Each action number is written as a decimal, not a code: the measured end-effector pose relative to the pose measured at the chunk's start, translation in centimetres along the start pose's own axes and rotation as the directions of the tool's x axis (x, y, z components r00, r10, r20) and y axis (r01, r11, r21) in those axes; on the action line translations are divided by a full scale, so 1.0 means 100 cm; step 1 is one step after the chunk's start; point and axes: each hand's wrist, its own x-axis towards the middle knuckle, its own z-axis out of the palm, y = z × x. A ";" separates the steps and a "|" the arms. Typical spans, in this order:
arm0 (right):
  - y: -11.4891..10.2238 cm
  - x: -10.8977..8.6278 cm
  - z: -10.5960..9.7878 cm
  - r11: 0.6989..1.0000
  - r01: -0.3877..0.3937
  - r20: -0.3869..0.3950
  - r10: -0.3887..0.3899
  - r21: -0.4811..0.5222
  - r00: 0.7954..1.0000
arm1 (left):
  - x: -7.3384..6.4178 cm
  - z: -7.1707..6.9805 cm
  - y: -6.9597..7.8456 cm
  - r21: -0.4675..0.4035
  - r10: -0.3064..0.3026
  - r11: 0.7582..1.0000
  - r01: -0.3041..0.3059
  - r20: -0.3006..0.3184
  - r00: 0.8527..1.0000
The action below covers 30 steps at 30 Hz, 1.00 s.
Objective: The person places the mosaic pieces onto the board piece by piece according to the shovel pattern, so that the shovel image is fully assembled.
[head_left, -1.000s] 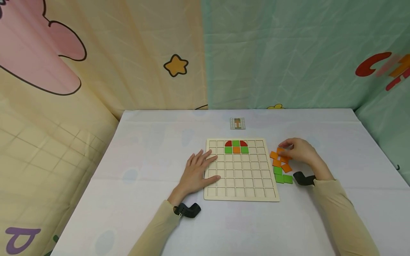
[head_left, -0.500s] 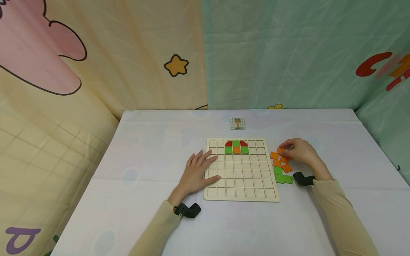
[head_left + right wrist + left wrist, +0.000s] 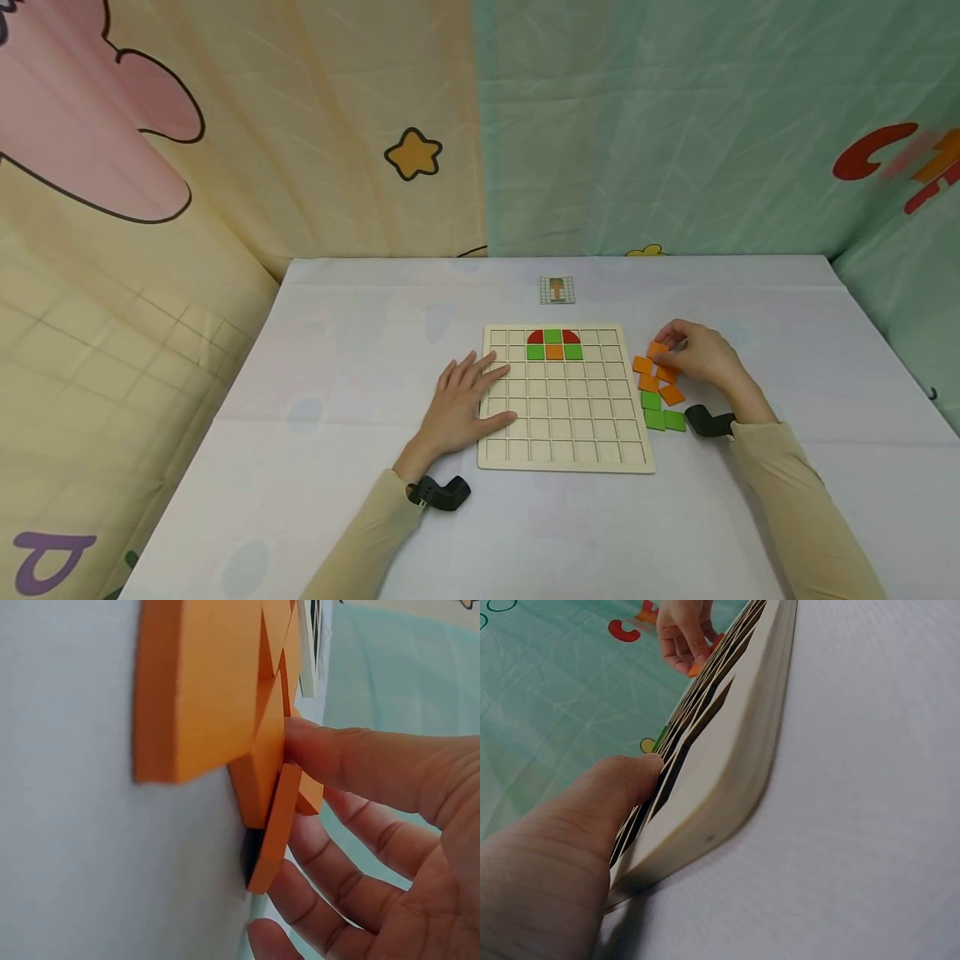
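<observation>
A pale wooden grid board [image 3: 566, 429] lies flat on the table. My left hand [image 3: 462, 407] rests on its left side, fingers spread and straight; the left wrist view has the thumb [image 3: 630, 784] over the board's edge. Right of the board, my right hand [image 3: 701, 354] pinches an orange square tile [image 3: 657, 349] between thumb and fingers at the top of a loose pile. Up close in the right wrist view, another orange tile [image 3: 276, 832] leans tilted beside the fingers. On the board's upper rows sit red quarter-round tiles [image 3: 535, 337], green tiles [image 3: 552, 336] and one orange tile [image 3: 554, 352].
Several orange tiles [image 3: 648, 382] and green tiles [image 3: 655, 419] lie loose along the board's right edge. Behind the board is a small gridded picture card [image 3: 557, 290]. A white cloth covers the table [image 3: 345, 350], with printed curtains [image 3: 660, 125] behind it.
My right hand has shifted very slightly, and the orange tile in its fingers has come up a little from the pile. The left hand and the board stay put.
</observation>
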 end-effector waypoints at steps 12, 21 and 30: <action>0.001 0.002 0.001 1.000 0.012 -0.003 -0.012 -0.006 1.000 | 0.001 0.000 0.000 0.000 -0.017 1.000 0.017 0.021 1.000; 0.002 0.002 0.003 0.999 0.023 -0.035 -0.022 0.027 0.999 | 0.001 0.000 -0.001 -0.003 -0.009 1.000 0.009 0.016 1.000; 0.001 0.001 0.002 0.996 0.031 -0.082 -0.024 0.081 0.996 | 0.001 0.000 0.000 -0.009 -0.013 1.000 0.013 0.012 1.000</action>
